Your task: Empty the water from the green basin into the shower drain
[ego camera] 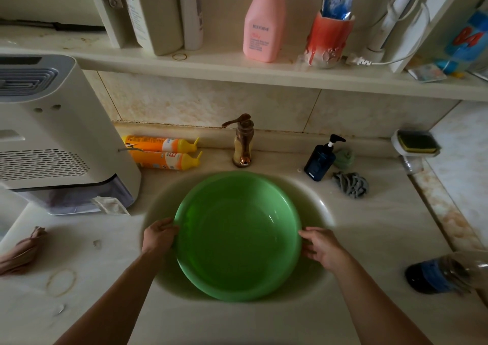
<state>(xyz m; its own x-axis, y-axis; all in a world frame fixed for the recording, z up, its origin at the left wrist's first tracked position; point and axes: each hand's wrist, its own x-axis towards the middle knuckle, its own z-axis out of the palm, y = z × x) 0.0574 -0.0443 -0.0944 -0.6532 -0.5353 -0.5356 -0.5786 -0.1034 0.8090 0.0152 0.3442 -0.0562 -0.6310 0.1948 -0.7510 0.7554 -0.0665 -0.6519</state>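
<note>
The round green plastic basin point(237, 236) sits in the countertop sink point(320, 207) with water in it, your left hand point(159, 235) and right hand point(320, 247) curled on opposite rims, so lifting, carrying and pouring all remain.

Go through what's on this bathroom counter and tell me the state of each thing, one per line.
Green basin: upright in the sink, water inside.
Left hand: gripping the basin's left rim.
Right hand: gripping the right rim.
Tap: no water running.
Orange bottles: lying on their sides.
Blue pump bottle: upright.
Pink bottle: upright on the shelf, capped.
</note>
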